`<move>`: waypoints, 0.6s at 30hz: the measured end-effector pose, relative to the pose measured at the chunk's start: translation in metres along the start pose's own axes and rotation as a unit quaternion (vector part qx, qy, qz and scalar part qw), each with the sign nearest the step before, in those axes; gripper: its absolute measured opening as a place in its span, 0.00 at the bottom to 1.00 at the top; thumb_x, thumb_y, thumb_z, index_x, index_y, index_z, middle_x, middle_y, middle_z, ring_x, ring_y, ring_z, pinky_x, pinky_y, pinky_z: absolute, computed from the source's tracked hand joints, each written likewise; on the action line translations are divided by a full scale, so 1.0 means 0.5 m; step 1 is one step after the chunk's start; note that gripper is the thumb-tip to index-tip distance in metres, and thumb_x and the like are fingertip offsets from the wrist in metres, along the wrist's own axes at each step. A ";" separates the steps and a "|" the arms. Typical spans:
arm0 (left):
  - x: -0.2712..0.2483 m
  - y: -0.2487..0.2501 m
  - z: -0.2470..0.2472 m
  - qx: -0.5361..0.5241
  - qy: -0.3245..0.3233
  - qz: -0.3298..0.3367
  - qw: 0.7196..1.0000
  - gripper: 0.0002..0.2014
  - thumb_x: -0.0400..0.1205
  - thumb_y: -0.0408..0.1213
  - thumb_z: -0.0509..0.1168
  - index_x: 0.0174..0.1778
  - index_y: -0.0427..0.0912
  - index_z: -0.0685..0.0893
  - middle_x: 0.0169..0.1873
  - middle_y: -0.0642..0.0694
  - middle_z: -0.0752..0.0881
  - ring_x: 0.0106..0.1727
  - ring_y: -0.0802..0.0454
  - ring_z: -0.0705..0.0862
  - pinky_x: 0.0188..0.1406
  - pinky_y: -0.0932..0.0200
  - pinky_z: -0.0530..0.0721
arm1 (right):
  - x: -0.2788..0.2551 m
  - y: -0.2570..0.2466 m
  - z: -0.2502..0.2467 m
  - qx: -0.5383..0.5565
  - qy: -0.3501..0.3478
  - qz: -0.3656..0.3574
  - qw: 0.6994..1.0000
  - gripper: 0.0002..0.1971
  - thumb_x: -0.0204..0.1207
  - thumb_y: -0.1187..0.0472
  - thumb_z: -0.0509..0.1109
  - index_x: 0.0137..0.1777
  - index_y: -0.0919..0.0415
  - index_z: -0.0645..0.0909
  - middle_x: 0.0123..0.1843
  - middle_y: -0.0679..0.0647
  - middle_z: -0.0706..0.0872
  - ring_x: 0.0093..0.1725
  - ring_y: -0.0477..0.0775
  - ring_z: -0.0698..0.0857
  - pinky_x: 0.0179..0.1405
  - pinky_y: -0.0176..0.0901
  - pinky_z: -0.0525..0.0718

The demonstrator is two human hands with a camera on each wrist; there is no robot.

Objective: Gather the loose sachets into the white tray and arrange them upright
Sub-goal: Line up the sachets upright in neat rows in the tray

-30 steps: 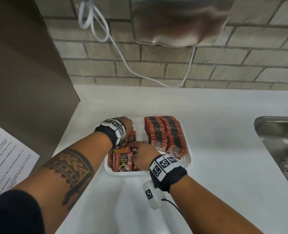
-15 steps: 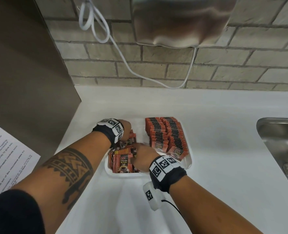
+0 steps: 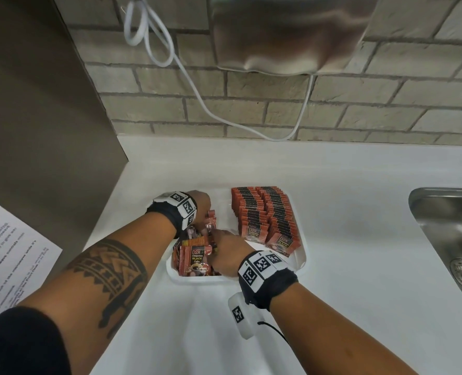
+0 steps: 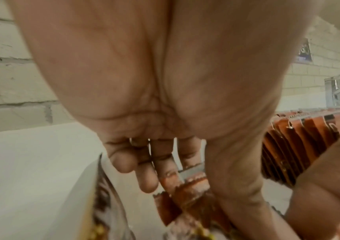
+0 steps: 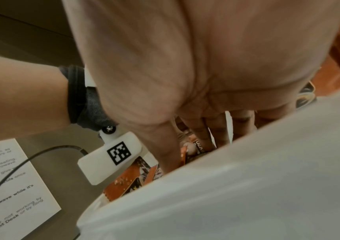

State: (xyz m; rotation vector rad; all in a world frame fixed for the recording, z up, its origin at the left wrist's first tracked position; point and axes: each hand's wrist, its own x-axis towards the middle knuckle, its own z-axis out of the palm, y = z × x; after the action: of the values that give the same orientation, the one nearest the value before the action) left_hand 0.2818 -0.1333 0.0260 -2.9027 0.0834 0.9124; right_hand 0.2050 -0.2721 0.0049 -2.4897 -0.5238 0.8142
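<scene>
Both hands, left hand (image 3: 200,204) and right hand (image 3: 228,253), dig fingers-down among loose "D2X BLACK Coffee" sachets (image 3: 194,259) at the white tray (image 3: 301,257)'s left end; grip unclear.

The white tray (image 3: 301,259) sits on the table (image 3: 346,239). Its right half holds two neat rows of orange-and-black sachets (image 3: 265,215) standing upright — its left half a loose, tilted cluster of sachets (image 3: 194,257).
</scene>
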 end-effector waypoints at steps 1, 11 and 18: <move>0.000 -0.004 -0.004 -0.015 0.009 0.008 1.000 0.27 0.70 0.52 0.81 0.58 0.37 0.87 0.54 0.43 0.88 0.55 0.45 0.87 0.45 0.57 0.82 | 0.000 0.001 0.000 0.004 -0.001 -0.002 1.000 0.26 0.74 0.50 0.70 0.72 0.53 0.73 0.65 0.57 0.83 0.62 0.62 0.83 0.65 0.55 0.82; -0.053 -0.056 -0.049 -0.154 0.142 0.016 0.978 0.16 0.75 0.40 0.78 0.57 0.44 0.88 0.53 0.46 0.87 0.53 0.47 0.84 0.48 0.59 0.79 | -0.026 0.012 -0.018 0.036 0.012 -0.017 0.999 0.26 0.79 0.56 0.69 0.77 0.54 0.73 0.72 0.56 0.78 0.67 0.57 0.80 0.63 0.44 0.80; -0.109 -0.114 -0.033 -0.351 0.193 -0.009 0.916 0.11 0.76 0.41 0.78 0.45 0.47 0.82 0.45 0.48 0.86 0.46 0.48 0.83 0.41 0.58 0.76 | -0.045 0.013 -0.031 0.028 0.046 -0.020 0.998 0.20 0.83 0.55 0.68 0.74 0.56 0.75 0.70 0.56 0.80 0.65 0.56 0.82 0.52 0.37 0.75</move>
State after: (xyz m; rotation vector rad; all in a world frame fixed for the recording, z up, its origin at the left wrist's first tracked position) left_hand 0.2510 -0.0772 0.0753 -3.7015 -0.3074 0.3912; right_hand 0.1994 -0.2929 0.0227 -2.4450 -0.5095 0.6872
